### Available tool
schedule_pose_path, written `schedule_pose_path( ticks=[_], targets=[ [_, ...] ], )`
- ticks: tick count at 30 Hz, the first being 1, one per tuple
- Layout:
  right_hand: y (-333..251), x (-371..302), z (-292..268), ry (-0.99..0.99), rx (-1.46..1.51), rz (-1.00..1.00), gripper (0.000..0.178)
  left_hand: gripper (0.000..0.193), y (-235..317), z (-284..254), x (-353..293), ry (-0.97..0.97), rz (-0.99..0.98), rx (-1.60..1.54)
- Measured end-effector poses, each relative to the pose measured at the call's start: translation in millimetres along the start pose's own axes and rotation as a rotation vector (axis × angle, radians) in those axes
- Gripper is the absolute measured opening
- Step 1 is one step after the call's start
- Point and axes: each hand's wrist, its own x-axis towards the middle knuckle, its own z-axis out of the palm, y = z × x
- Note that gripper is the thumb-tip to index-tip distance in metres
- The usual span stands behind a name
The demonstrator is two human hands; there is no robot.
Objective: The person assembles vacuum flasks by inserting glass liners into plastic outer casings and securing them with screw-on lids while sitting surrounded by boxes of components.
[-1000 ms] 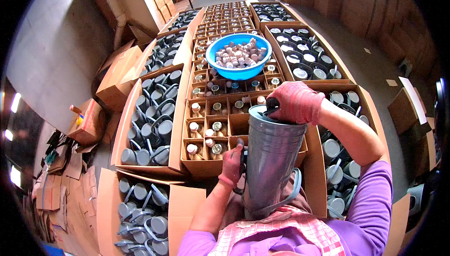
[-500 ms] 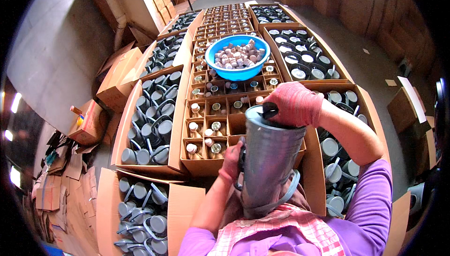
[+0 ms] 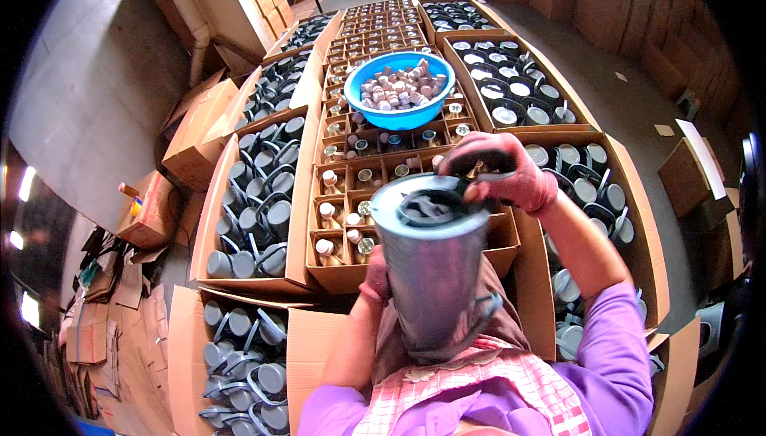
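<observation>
A grey metallic flask body (image 3: 435,292), a tall cylinder, stands tilted against my lap. Its top faces up, showing a dark ring around an opening with something pale inside. My left hand (image 3: 377,276), in a reddish glove, grips its left side, with the fingers partly hidden behind it. By the rim, my gloved right hand (image 3: 511,173) is closed on a black curved part (image 3: 471,153), which looks like a loop. Whether that part still touches the rim I cannot tell. A pale grey strap-like handle shows blurred low on the flask's right side.
Ahead, a divided carton (image 3: 315,228) holds several gold-necked bottle-like liners, some with stoppers. A blue basin (image 3: 359,105) of stoppers rests on it. Cartons of grey lidded parts with handles (image 3: 279,213) flank both sides. Flattened cardboard (image 3: 120,356) lies at the left.
The flask body has tipped left, and its top opening now shows. My right hand has turned and lifted from over the rim with the black part.
</observation>
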Motion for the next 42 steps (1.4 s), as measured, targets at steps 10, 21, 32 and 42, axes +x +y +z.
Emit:
schedule_pose_path(
  ticks=[10, 21, 32, 42],
  targets=[
    [32.5, -244.7, 97.8, -0.271, -0.603, 0.236, 0.050, 0.077, -63.1, -110.0, -75.4, 0.197, 0.028, -0.592],
    [-49.7, -288.6, 51.2, 0.510, -0.858, 0.145, 0.038, 0.052, -24.3, 30.9, 22.5, -0.136, -0.186, -0.225],
    [-235.5, -348.2, -71.5, 0.610, -1.745, 0.646, 0.036, 0.052, -49.4, 97.9, 55.5, -0.297, -0.361, 0.395],
    [-183.3, -385.9, -165.1, 0.084, -1.624, 0.936, 0.045, 0.047, -82.8, 62.7, 60.6, -0.266, -0.366, 0.155]
  ],
)
